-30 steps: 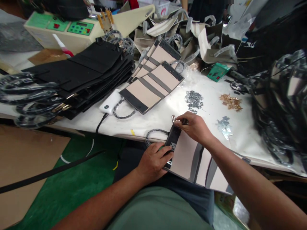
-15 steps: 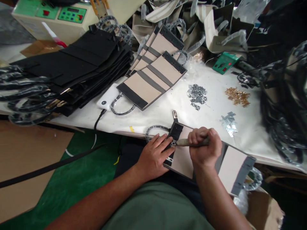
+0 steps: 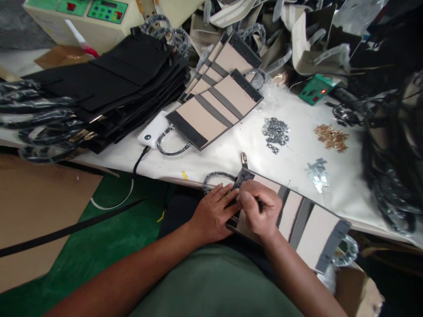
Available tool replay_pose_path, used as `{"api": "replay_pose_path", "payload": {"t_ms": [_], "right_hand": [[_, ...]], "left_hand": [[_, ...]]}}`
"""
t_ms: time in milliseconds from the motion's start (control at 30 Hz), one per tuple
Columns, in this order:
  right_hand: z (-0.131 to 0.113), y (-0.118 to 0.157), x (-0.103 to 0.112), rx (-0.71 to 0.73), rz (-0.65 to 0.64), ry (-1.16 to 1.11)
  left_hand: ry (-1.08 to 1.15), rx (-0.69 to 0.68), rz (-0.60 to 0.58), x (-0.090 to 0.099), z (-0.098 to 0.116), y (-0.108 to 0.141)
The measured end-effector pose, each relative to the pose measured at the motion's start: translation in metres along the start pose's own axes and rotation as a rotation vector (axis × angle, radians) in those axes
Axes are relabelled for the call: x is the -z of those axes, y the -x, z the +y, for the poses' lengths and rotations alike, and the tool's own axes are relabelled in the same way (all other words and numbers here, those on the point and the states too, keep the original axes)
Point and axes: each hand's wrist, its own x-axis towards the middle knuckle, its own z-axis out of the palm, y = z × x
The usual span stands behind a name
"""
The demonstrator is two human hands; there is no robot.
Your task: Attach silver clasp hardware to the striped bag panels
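Note:
A beige bag panel (image 3: 291, 209) with dark crosswise strips rests over the table's front edge, reaching toward my body. My left hand (image 3: 214, 213) lies flat on the panel's left end, fingers stretched over the dark end strip. Against those fingertips, my right hand (image 3: 259, 207) is closed in a fist, palm side down on the panel. The grey-brown stick-like tool it held is now mostly hidden by the fist. A plastic-wrapped handle (image 3: 220, 175) loops out beyond the left end, near a small tab with a metal clasp (image 3: 243, 159).
Small metal plates (image 3: 276, 132), gold-coloured fasteners (image 3: 331, 137) and flat silver pieces (image 3: 318, 174) lie in piles on the white table. Further left are stacked beige panels (image 3: 216, 108), a white phone-like device (image 3: 152, 132) and black bag pieces (image 3: 115, 79). A green box (image 3: 317, 89) stands behind.
My right hand has moved left, up against my left fingertips, and turned so that the tool is mostly hidden. My left hand stays on the strip. The view has shifted slightly.

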Motion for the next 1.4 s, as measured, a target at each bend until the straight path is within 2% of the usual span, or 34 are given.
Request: {"api": "replay_pose_path", "payload": {"t_ms": [67,133,233,300,367,533,700,767,867,933,1000,1067,1167,1233,1333,1400], "right_hand": [[-0.006,-0.008,-0.007,0.019,-0.165,0.138],[-0.008,-0.018,-0.009,-0.078,-0.202,0.188],[-0.004,-0.029,0.000,-0.333,-0.076,0.065],[-0.001,-0.032,0.007,-0.390,0.029,-0.046],[-0.001,-0.033,0.010,-0.366,0.038,-0.090],[-0.011,-0.031,-0.001,-0.308,-0.179,0.082],[-0.003,-0.024,-0.001,-0.218,-0.284,0.165],[-0.001,-0.022,0.005,-0.221,-0.231,0.108],[-0.009,-0.023,0.013,-0.233,-0.060,-0.092],[-0.019,-0.025,0.014,-0.159,0.046,-0.214],[-0.026,-0.023,0.011,-0.056,0.114,-0.237],[-0.025,-0.016,0.007,-0.030,0.117,-0.142],[-0.015,-0.005,0.004,-0.109,0.033,-0.007],[-0.011,-0.002,0.003,-0.100,0.026,-0.037],[-0.010,-0.002,0.003,-0.019,0.088,-0.093],[-0.009,-0.002,0.004,-0.047,0.067,-0.048]], "left_hand": [[0.015,-0.008,0.054,-0.003,-0.001,0.000],[0.013,-0.003,0.063,-0.004,-0.001,0.001],[-0.032,0.018,0.027,-0.001,0.001,0.002],[-0.056,0.026,0.004,0.003,0.004,0.002],[-0.066,0.031,-0.014,0.006,0.005,0.002],[-0.064,0.067,-0.061,0.007,0.007,0.001],[-0.052,0.084,-0.061,0.008,0.008,-0.001],[-0.059,0.076,-0.066,0.010,0.008,-0.001],[-0.067,0.061,-0.062,0.012,0.008,-0.001],[-0.070,0.055,-0.063,0.012,0.008,-0.001],[-0.075,0.054,-0.076,0.012,0.007,0.000],[-0.082,0.062,-0.093,0.011,0.007,0.000],[-0.082,0.067,-0.113,0.012,0.007,0.000],[-0.086,0.057,-0.120,0.014,0.007,-0.001],[-0.099,0.059,-0.128,0.015,0.008,-0.001],[-0.102,0.071,-0.130,0.015,0.009,-0.001]]}}
